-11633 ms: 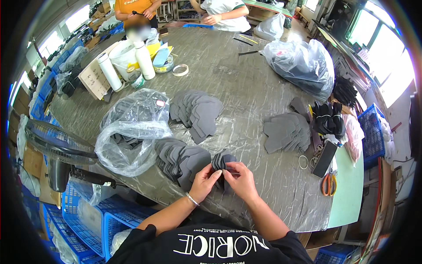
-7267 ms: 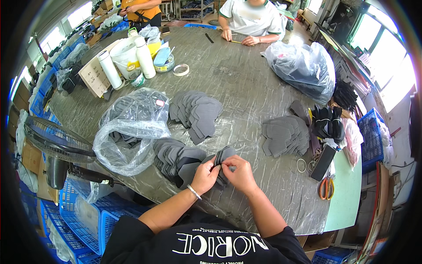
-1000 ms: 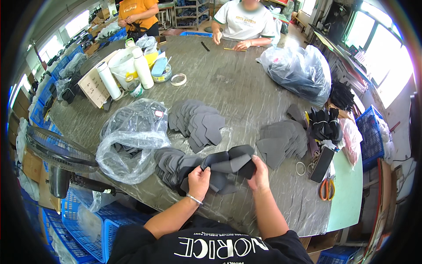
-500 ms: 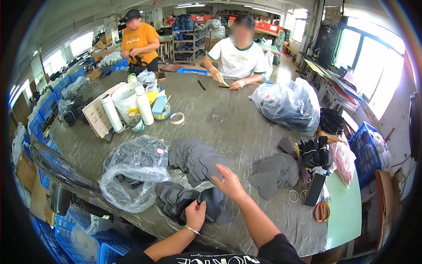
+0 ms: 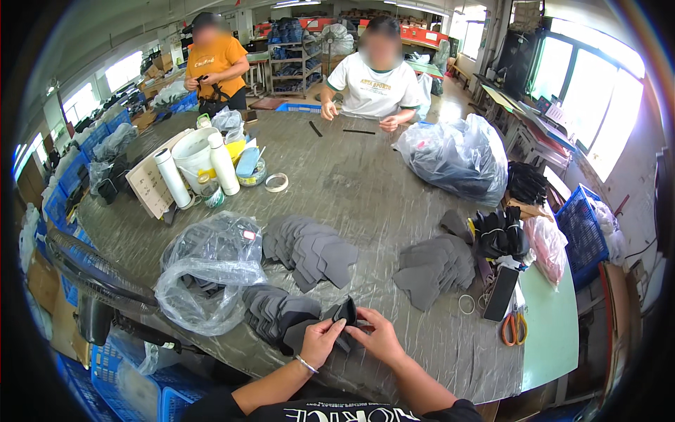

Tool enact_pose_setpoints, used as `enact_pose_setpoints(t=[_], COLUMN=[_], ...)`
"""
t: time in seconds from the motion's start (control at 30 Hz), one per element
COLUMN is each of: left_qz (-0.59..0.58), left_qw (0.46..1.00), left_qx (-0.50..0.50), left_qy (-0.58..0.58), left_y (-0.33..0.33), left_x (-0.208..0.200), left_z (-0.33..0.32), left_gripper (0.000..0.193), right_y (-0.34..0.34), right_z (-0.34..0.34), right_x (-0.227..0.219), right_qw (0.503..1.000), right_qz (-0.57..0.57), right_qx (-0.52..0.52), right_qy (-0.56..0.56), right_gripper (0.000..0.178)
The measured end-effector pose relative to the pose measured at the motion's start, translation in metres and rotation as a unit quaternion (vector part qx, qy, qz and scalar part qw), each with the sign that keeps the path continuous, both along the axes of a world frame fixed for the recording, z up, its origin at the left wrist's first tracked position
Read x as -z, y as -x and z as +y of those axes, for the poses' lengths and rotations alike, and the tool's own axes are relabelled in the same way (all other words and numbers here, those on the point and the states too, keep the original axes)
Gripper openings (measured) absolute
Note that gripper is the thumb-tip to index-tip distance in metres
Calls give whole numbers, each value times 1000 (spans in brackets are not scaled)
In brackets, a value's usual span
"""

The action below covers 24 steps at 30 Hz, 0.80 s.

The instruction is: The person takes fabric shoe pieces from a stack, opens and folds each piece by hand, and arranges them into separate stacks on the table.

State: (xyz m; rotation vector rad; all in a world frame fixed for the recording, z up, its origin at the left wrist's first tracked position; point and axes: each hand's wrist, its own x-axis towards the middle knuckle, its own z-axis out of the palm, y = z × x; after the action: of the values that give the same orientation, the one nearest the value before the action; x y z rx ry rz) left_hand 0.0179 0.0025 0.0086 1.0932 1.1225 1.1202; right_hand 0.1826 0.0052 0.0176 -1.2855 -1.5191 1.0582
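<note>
Between my hands, a dark grey flat cut piece (image 5: 344, 310) is held up and bent, above other grey pieces on the table. My left hand (image 5: 320, 342), with a band on its wrist, pinches it from the left. From the right, my right hand (image 5: 382, 339) closes its thumb and fingers at the piece's edge. A fanned pile of similar pieces (image 5: 271, 314) lies just left of my left hand. Beyond it spreads a second overlapping pile (image 5: 313, 251). A third pile (image 5: 434, 273) lies to the right of my right hand.
A clear plastic bag (image 5: 204, 309) with dark pieces lies at left, near a black fan (image 5: 98, 281). Orange-handled scissors (image 5: 514, 329) and a black phone (image 5: 501, 292) lie at right. White bottles (image 5: 223, 166) stand farther back. Across the table (image 5: 351, 211) a person handles black strips (image 5: 358, 131).
My right hand, spread beside the far pile before, has come down and closed on the piece. The piece is now raised and bent. Across the table, the person's hands have moved apart from a strip.
</note>
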Motion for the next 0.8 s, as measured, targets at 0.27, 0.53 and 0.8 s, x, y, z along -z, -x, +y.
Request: enact_pose_setpoints(t=[0.27,0.53,0.8], left_qz=[-17,-13,-30], left_qw=[1000,1000,993], left_qx=[5,-25,-37], left_qy=[-7,-11,112], left_y=[-2,-1,0], left_x=[-1,7,6], left_z=[-1,-3,7], left_gripper=[19,32,36], right_y=[6,-3,13], right_z=[-4,-5,0], right_x=[1,14,-9], right_qw=[998,998,961], right_qz=[49,-55,-67], right_qx=[14,24,150], right_qy=[26,8,-223], right_gripper=[43,33,20])
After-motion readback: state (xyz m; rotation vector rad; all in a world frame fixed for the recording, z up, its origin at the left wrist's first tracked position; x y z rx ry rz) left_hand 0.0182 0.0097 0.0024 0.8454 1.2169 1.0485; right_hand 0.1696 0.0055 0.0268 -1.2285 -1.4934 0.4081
